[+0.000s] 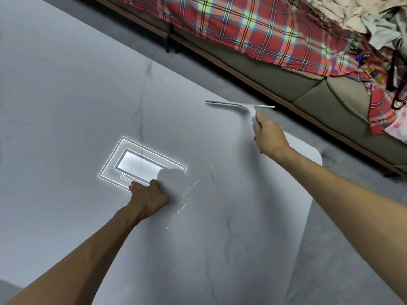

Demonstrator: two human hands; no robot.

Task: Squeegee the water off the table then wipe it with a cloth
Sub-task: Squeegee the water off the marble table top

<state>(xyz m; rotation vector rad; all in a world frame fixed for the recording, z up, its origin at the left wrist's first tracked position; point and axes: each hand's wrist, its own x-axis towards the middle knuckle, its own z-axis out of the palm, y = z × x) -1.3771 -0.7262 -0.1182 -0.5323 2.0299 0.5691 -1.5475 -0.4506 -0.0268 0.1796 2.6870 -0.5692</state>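
Gripping the handle of a pale grey T-shaped squeegee (244, 106), the right hand (269, 137) has its fingers curled tight round it. The blade sits toward 1 o'clock, near the far edge of the glossy grey bench (66, 106); whether it touches the surface I cannot tell. Down at 7 o'clock from the squeegee, the left hand (149, 197) bunches a small grey cloth (174, 178) in closed fingers and holds it on the bench. Thin streaks of water (187, 190) curve just beside the cloth at 4 o'clock. A bright rectangular light reflection (136, 164) shines at the cloth's 9 o'clock. Beyond the bench, at 12 to 2 o'clock, an olive sofa (264, 71) carries a red plaid blanket (242, 23).
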